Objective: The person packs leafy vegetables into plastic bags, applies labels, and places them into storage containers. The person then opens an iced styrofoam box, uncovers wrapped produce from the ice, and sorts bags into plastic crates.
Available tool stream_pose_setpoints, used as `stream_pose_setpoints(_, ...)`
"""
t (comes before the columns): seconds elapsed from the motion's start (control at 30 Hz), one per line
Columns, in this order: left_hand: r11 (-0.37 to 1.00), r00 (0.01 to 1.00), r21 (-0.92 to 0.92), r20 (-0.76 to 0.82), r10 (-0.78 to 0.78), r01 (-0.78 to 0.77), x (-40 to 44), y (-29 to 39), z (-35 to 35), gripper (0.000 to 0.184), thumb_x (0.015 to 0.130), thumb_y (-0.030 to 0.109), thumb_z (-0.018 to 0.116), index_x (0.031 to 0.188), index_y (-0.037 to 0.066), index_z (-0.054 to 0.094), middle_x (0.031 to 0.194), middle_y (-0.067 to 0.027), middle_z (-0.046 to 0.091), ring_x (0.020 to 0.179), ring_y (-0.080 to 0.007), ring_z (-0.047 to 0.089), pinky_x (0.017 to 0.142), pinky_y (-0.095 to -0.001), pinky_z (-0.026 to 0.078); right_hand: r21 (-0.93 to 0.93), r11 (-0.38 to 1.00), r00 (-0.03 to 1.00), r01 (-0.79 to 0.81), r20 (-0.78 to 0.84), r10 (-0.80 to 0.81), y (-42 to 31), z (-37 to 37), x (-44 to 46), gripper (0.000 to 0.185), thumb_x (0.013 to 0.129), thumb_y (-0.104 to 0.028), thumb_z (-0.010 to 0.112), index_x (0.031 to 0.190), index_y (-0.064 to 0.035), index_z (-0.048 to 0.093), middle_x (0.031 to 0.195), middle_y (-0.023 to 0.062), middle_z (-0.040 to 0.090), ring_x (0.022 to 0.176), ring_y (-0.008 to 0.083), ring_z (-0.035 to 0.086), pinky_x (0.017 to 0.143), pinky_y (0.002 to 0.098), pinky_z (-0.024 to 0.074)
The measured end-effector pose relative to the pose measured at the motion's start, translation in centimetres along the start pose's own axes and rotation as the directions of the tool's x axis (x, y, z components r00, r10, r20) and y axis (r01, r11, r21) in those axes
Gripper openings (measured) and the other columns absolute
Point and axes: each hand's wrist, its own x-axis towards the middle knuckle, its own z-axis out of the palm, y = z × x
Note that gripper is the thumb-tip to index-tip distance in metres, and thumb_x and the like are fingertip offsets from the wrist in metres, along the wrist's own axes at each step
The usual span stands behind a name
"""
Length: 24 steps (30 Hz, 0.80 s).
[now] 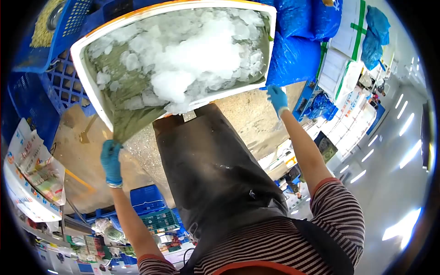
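Observation:
A large white tub (pixel 82 68) with an orange outer edge stands in front of me. Inside it, a heap of crushed ice (pixel 197 55) lies on a wet greenish cloth (pixel 133 120). One corner of that cloth is drawn out over the tub's near left rim, pulled taut. My left hand (pixel 111 164), in a blue glove, is closed on that corner. My right hand (pixel 277 99), also gloved in blue, is off the tub's near right corner, close to a blue plastic bag (pixel 293 59). Its fingers are loosely bent and apart, with nothing visible in them.
Blue crates (pixel 68 82) stand at the left, one holding pale small items. White boxes with green tape (pixel 350 27) are stacked at the right. A carton (pixel 36 169) with printed sheets is at the lower left. My black apron (pixel 211 160) hangs close to the tub.

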Motion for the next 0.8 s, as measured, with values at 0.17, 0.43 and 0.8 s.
stream_pose_setpoints(0.17, 0.987, 0.998, 0.147, -0.023, 0.065, -0.061, 3.0, 4.1, 0.4, 0.007, 0.089, -0.001, 0.059, 0.095, 0.002, 0.057, 0.086, 0.002, 0.053, 0.079, -0.0085, 0.052, 0.074, -0.022, 0.043, -0.189, 0.942, 0.957, -0.279, -0.131, 0.257, 5.4, 4.1, 9.2, 0.039, 0.081, -0.035, 0.069, 0.093, 0.001, 0.065, 0.084, 0.0148, 0.066, 0.072, 0.0227, 0.06, 0.068, 0.0375, 0.048)
stream_pose_setpoints(0.43, 0.971, 0.998, 0.234, -0.043, -0.044, 0.052, 1.0, 0.8, -2.1, 0.006, 0.089, 0.004, 0.062, 0.094, 0.002, 0.061, 0.084, 0.0013, 0.056, 0.074, -0.0078, 0.05, 0.071, -0.0224, 0.043, 0.363, 0.919, 0.945, -0.151, -0.219, 0.241, 2.7, -0.9, 5.3, 0.01, 0.082, -0.016, 0.061, 0.08, -0.0063, 0.062, 0.064, 0.0069, 0.059, 0.048, 0.0151, 0.053, 0.042, 0.0291, 0.0422)
stream_pose_setpoints(0.8, 0.969, 0.984, 0.223, -0.12, 0.131, -0.102, 6.3, 9.9, -1.2, 0.013, 0.09, 0.008, 0.063, 0.101, 0.003, 0.064, 0.093, 0.0014, 0.06, 0.083, -0.0082, 0.052, 0.075, -0.0228, 0.044, 0.523, 0.85, 0.997, 0.071, -0.046, -0.056, -11.1, -9.4, 5.8, 0.014, 0.09, -0.017, 0.057, 0.094, -0.0055, 0.064, 0.092, 0.0087, 0.065, 0.084, 0.0172, 0.063, 0.075, 0.0338, 0.0546)
